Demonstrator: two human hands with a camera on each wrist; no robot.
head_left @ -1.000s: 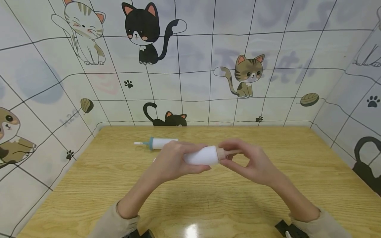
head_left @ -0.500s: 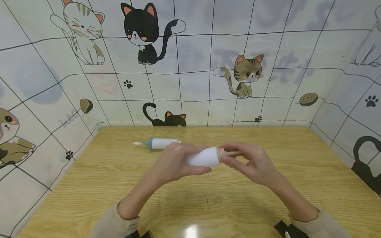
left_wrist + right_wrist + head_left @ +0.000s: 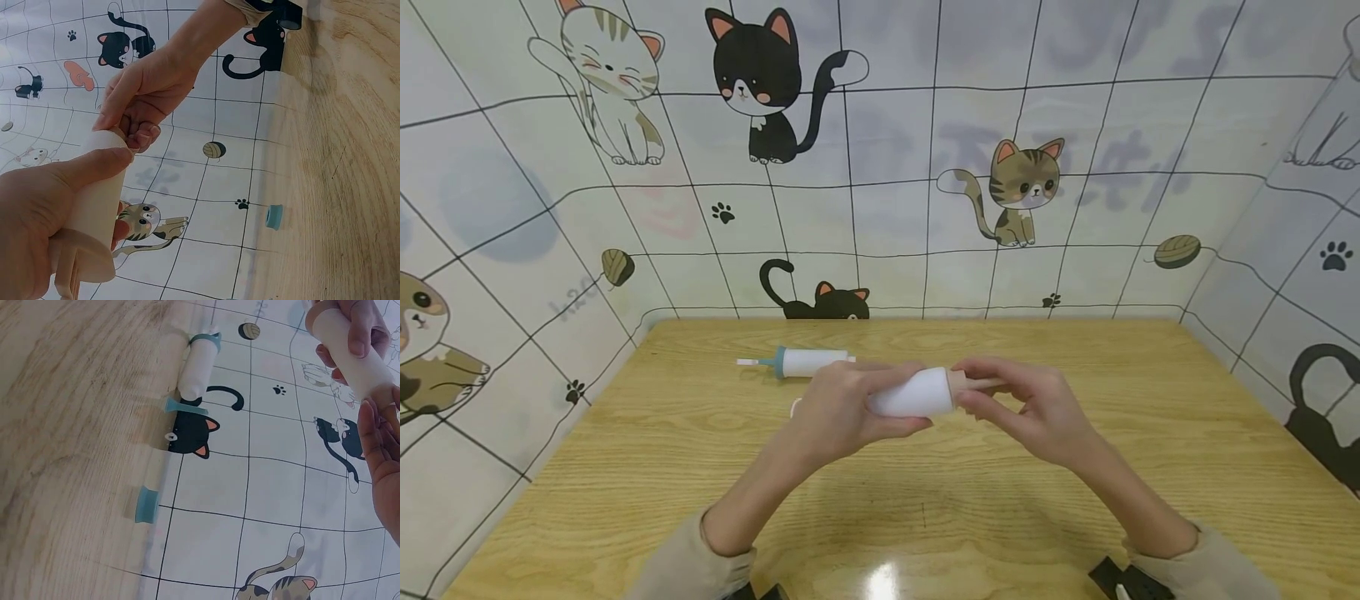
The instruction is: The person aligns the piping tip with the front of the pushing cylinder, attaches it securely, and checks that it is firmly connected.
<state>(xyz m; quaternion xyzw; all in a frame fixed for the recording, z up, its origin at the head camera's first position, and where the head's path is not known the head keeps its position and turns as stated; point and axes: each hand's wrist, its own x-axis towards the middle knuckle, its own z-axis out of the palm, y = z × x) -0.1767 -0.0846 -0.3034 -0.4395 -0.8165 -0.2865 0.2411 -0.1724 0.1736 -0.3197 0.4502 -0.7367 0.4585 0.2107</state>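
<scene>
My left hand grips a white tube-shaped bottle round its body, holding it nearly level over the table. The bottle's right end carries a beige collar with a thin beige nozzle. My right hand pinches that collar and nozzle between thumb and fingers. At the bottle's other end, a beige loop sticks out below my left palm in the left wrist view. Behind my left hand lies a second white tube with a teal collar and a white-tipped nozzle, partly hidden.
On the wooden table, a teal ring and a small teal funnel-shaped piece lie near the back in the right wrist view. A white cat-print sheet forms walls at the back and both sides.
Both hands keep nearly the same place and hold. A small pale loop behind the left hand shows now; half a second ago it was hidden, and the bottle has tilted slightly.
</scene>
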